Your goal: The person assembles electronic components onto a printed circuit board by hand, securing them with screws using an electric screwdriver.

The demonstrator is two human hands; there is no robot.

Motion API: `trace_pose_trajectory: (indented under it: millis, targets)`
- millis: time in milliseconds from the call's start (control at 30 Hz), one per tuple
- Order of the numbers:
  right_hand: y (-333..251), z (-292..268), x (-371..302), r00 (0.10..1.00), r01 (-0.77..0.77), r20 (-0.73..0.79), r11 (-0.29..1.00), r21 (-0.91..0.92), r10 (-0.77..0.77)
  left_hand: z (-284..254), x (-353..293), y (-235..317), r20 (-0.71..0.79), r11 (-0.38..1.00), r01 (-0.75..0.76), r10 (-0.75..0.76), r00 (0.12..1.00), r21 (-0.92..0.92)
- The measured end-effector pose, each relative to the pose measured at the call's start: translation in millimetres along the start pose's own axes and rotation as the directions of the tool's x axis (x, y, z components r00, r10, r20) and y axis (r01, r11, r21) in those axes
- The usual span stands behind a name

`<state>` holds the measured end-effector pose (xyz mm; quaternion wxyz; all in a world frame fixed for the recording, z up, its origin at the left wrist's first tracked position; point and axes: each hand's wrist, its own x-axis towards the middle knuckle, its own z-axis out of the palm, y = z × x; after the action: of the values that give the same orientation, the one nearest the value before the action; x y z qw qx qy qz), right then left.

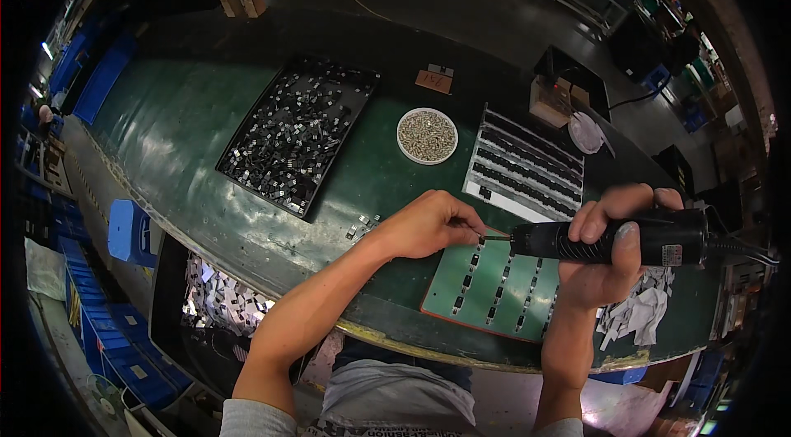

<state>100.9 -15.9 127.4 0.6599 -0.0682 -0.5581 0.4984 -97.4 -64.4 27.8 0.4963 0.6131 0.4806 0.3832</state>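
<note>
My right hand (587, 282) is wrapped round a black electric screwdriver (540, 239), held nearly level with its bit pointing left. The fingertips of my left hand (427, 227) are pinched together at the tip of the bit; what they hold, if anything, is too small to make out. Both hands are over the upper part of a green board (482, 280) with an orange edge. On this board small black parts with metal ends (498, 293) stand in several rows. My right hand and the screwdriver hide its upper right part.
A black tray (371, 91) full of small black-and-metal parts lies left. A white bowl (399, 139) holds small metal screws (427, 136). Right of it is a white tray (507, 203) with rows of black parts. Loose metal pieces (361, 227) lie by my left forearm, white scraps (638, 313) at right.
</note>
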Motion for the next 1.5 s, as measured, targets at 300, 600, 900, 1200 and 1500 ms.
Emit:
trace_pose_trajectory:
  millis: [300,600,900,1200,1500]
  targets:
    - [1.4,-0.8,-0.7,1.000,0.006,0.006,1.000,0.028,-0.006,0.5,-1.1,-1.6,0.037,1.000,0.012,-0.011,0.999,-0.013]
    - [-5.2,13.4,-7.3,0.985,-0.170,-0.052,0.982,-0.081,0.167,-4.3,-1.1,0.0,0.029,1.000,0.017,-0.016,0.999,-0.013]
    - [-2.5,21.8,-19.1,0.948,-0.317,0.024,0.947,-0.057,0.319,-1.8,-2.0,-4.8,-0.004,0.998,-0.004,0.004,1.000,-0.058]
    - [1.0,26.0,-26.8,0.935,-0.326,0.088,0.931,-0.163,0.343,1.4,-2.2,1.8,0.071,0.997,-0.007,0.013,0.997,-0.082]
    - [-0.4,26.6,-36.8,0.949,-0.250,0.141,0.946,-0.206,0.281,2.3,-1.4,3.4,0.124,0.993,-0.108,0.112,0.986,-0.038]
